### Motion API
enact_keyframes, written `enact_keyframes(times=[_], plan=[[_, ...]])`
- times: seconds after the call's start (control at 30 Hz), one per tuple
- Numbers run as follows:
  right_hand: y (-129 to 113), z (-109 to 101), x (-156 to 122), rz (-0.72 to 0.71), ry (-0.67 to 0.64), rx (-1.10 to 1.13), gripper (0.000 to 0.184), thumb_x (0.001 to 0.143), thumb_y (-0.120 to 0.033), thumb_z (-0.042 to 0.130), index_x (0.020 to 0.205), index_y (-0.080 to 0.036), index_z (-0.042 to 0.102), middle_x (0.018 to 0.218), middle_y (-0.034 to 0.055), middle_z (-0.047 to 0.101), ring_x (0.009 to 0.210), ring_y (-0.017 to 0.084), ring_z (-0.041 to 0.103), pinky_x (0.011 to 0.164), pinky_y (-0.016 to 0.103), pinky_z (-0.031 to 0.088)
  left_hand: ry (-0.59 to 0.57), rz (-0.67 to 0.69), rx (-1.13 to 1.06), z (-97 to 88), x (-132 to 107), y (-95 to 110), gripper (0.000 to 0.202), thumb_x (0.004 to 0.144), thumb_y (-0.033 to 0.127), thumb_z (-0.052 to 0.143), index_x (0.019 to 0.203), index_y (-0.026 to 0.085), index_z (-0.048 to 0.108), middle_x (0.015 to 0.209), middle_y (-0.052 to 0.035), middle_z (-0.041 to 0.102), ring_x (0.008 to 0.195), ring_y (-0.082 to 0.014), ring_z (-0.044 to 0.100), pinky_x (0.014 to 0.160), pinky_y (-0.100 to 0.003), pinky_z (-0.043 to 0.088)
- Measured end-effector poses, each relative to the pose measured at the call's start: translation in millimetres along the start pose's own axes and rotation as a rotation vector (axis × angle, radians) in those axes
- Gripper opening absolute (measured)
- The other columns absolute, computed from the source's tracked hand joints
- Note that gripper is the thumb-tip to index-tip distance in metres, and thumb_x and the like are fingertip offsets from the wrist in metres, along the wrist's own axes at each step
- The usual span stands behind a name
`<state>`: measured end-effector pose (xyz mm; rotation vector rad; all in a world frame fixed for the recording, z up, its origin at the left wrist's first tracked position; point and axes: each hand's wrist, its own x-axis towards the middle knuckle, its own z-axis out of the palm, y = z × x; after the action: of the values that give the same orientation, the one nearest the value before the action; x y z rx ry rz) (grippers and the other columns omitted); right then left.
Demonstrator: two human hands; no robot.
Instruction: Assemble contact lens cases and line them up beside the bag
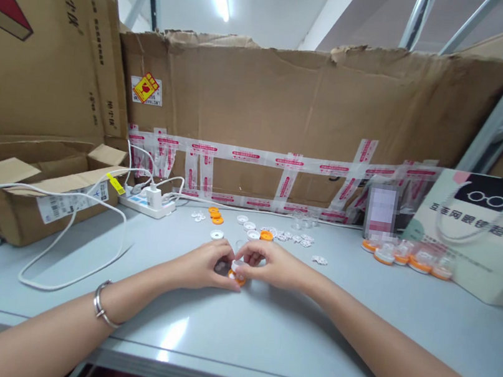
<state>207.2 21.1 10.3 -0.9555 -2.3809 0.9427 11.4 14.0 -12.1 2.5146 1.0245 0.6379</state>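
Observation:
Over the middle of the table both my hands meet at a small stack of round plastic parts. My left hand (214,262) is curled around it, with its thumb against an orange ring (238,279) low in the stack. Between the thumb and fingers of my right hand (266,261) is a white ring (237,266), right above the orange one. Whether the two are joined I cannot tell. Just behind the hands lie white rings (216,234), another orange ring (266,235) and several white scalloped discs (294,238).
Orange rings (216,215) and clear cups (303,220) sit farther back. On the right, assembled orange-and-white pieces (411,258) stand before a paper bag (475,241) and a phone (381,213). A power strip (149,203), white cable (41,284) and open carton (26,205) occupy the left.

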Motion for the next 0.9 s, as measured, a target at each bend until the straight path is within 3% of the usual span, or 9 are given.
enact_keyframes(times=[0.5, 0.9], plan=[[-0.6, 1.1, -1.2, -0.044, -0.001, -0.089, 0.020, 0.072, -0.028, 0.060, 0.089, -0.018, 0.059, 0.072, -0.0007, 0.053, 0.066, 0.011, 0.048, 0.059, 0.022, 0.040, -0.009, -0.005, -0.013, -1.7, -0.4, 1.4, 0.034, 0.067, 0.044, 0.067, 0.081, 0.016, 0.054, 0.082, -0.0011, 0.049, 0.074, -0.0143, 0.045, 0.064, -0.023, 0.036], [6.5, 1.1, -1.6, -0.173, 0.039, -0.129, 0.026, 0.068, -0.023, 0.065, 0.093, -0.018, 0.061, 0.088, 0.0029, 0.059, 0.081, 0.014, 0.053, 0.075, 0.027, 0.044, 0.018, 0.007, 0.000, -1.0, 0.0, 1.8, 0.028, 0.068, 0.040, 0.066, 0.078, 0.016, 0.056, 0.078, -0.0011, 0.050, 0.073, -0.0145, 0.046, 0.064, -0.023, 0.037]])
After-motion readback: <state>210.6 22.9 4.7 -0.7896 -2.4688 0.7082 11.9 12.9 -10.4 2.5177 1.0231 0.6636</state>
